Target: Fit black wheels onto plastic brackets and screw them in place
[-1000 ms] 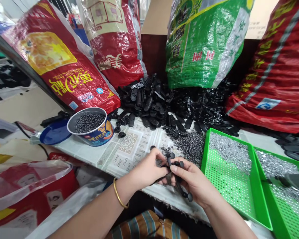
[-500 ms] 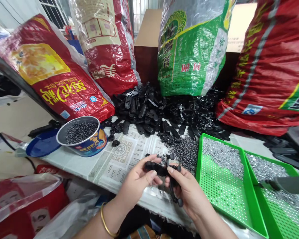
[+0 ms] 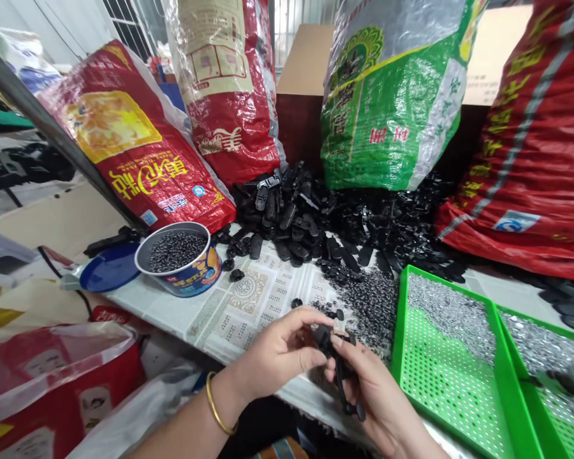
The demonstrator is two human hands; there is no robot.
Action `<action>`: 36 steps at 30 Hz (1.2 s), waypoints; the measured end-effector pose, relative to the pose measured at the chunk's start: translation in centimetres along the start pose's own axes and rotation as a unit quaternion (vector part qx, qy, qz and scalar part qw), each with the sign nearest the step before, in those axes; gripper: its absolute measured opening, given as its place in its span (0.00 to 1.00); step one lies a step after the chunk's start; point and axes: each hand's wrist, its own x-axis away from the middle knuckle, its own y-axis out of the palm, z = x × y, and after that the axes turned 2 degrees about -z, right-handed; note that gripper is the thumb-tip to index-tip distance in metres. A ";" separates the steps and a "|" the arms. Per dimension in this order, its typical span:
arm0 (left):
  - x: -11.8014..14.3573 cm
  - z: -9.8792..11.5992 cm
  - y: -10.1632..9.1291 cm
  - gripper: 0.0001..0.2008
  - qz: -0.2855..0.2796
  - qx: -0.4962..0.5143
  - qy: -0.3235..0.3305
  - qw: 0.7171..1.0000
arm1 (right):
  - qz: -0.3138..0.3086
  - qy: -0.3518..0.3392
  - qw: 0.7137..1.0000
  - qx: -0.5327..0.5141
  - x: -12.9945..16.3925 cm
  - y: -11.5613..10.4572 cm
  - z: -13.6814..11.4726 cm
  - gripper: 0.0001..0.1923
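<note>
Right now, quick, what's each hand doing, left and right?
Left hand: closed, pinching a small black plastic piece at its fingertips.
Right hand: closed around a thin black plastic strip.

small assembly workshop, heap of black plastic parts (image 3: 316, 217), woven sacks (image 3: 387, 95), green sorting trays (image 3: 449, 376)

Both hands (image 3: 325, 370) together, fingers (image 3: 316, 358) pinched.
</note>
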 end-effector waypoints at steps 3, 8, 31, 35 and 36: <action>-0.4 -0.9 -0.1 0.13 0.074 0.083 0.001 0.994 | 0.020 -0.027 0.999 0.012 0.1 -0.1 -0.5 0.14; -0.6 -2.1 0.3 0.10 0.128 0.190 -0.074 0.971 | -0.007 -0.035 0.997 0.071 0.5 0.5 -2.0 0.14; -0.3 -2.8 1.4 0.12 0.124 0.203 -0.105 0.966 | -0.053 0.003 0.995 0.085 -0.6 0.7 -1.8 0.13; -0.4 -2.7 1.5 0.15 0.142 0.176 -0.102 0.969 | -0.022 -0.002 0.994 0.109 -0.5 0.8 -2.0 0.15; -0.4 -2.7 1.6 0.15 0.147 0.171 -0.102 0.969 | -0.017 -0.009 0.993 0.119 -0.5 0.8 -2.1 0.15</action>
